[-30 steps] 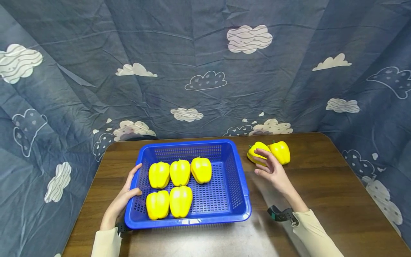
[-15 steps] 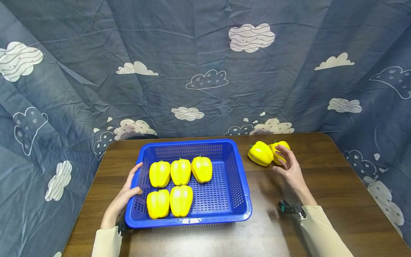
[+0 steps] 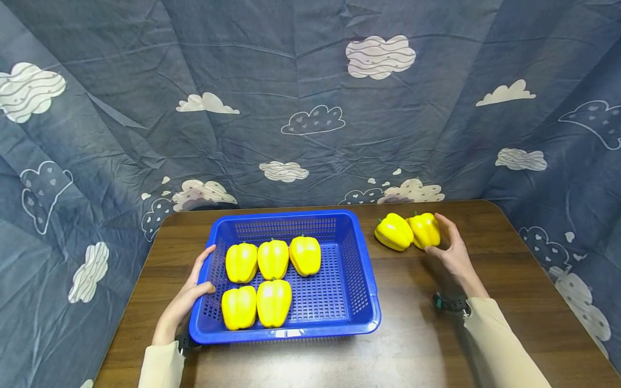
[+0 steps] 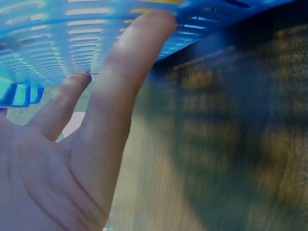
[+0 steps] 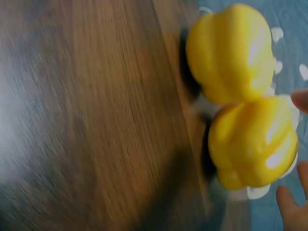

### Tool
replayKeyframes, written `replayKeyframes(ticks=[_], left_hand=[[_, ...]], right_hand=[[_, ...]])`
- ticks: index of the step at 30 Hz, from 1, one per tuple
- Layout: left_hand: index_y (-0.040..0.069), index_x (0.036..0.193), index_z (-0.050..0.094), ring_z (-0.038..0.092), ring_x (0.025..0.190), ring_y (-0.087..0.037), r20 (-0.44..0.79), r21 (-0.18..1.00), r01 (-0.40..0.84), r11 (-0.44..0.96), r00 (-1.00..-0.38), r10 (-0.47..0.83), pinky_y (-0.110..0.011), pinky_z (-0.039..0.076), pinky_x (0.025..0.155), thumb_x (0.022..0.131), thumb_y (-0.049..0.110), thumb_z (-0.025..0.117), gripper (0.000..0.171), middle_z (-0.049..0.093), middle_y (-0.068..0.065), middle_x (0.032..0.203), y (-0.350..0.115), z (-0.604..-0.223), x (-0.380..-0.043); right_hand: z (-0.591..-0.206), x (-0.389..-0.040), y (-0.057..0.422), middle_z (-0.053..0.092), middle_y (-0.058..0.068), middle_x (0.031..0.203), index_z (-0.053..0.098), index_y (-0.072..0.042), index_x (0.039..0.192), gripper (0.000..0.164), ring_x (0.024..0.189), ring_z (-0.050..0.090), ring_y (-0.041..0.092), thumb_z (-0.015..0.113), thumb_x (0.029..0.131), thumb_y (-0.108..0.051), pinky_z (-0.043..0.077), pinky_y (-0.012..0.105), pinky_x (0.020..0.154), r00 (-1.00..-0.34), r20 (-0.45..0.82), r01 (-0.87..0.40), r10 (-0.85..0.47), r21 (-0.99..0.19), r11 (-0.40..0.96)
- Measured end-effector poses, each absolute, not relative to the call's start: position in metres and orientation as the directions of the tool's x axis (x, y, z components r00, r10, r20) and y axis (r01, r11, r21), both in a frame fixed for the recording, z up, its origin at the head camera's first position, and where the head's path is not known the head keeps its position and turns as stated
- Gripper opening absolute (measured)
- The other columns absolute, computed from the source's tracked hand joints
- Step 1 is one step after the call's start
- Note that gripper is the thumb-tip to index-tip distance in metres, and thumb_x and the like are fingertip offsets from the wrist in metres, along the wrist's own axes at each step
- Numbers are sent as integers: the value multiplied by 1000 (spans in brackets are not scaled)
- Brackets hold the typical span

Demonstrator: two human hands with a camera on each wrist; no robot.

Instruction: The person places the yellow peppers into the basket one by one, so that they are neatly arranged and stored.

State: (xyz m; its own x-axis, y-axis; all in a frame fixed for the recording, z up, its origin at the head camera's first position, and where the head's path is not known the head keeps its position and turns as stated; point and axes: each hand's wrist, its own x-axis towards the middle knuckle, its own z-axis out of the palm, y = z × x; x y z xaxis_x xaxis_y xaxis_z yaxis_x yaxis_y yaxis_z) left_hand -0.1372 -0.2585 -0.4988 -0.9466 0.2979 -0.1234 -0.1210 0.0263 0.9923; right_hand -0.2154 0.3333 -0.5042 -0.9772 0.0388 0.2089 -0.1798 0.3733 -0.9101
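My left hand point(image 3: 181, 305) grips the left rim of a blue plastic basket point(image 3: 367, 280), its thumb over the edge. In the left wrist view, fingers point(image 4: 108, 101) lie against the slotted basket wall point(image 4: 86, 33). Several yellow bell peppers point(image 3: 273, 303) sit in two rows inside. My right hand point(image 3: 457, 260) is at the right side of a yellow bell pepper point(image 3: 425, 230), thumb and fingers spread around that side. A second pepper point(image 3: 394, 231) lies against it on the left. In the right wrist view, fingertips point(image 5: 287, 199) show at the edge, apart from the nearer pepper point(image 5: 252, 142).
The brown wooden table point(image 3: 514, 302) carries the basket and the two loose peppers, which lie near its back edge. A dark blue cloth with cloud prints point(image 3: 310, 145) hangs behind and at both sides. Dark straps point(image 3: 452, 303) are worn on the wrists.
My right hand has moved right, from in front of the left loose pepper, past the right one, to its right side. The left hand and basket hold their place.
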Motion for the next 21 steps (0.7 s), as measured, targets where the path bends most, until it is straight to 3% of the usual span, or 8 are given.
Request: replayKeyframes(ticks=[5,10,21], left_hand=[[31,151,8,17,129,-52,-137,990,-136,26,-946,294,-59,40,88,79,2,44,86,-5,-16,154,-258,-498,-137],[33,151,8,17,131,-50,-155,988,-155,24,-946,285,-59,38,90,79,2,44,86,-4,-14,154,-257,-497,-138],[26,152,8,18,130,-48,-103,994,-108,3,-948,303,-53,39,88,77,-1,43,87,-2,-16,154,-257,-498,-137]], right_hand=[[-505,-224,342,16,26,153,17,-4,151,92,140,10,39,59,73,16,2,56,109,-988,153,-143,-5,-913,383],[-506,-232,347,9,27,154,11,-5,152,96,138,5,45,58,72,17,0,62,106,-996,67,-83,-54,-911,405],[-511,-243,348,7,30,151,8,-9,154,102,132,13,51,64,71,11,12,67,99,-996,-1,-45,-88,-854,518]])
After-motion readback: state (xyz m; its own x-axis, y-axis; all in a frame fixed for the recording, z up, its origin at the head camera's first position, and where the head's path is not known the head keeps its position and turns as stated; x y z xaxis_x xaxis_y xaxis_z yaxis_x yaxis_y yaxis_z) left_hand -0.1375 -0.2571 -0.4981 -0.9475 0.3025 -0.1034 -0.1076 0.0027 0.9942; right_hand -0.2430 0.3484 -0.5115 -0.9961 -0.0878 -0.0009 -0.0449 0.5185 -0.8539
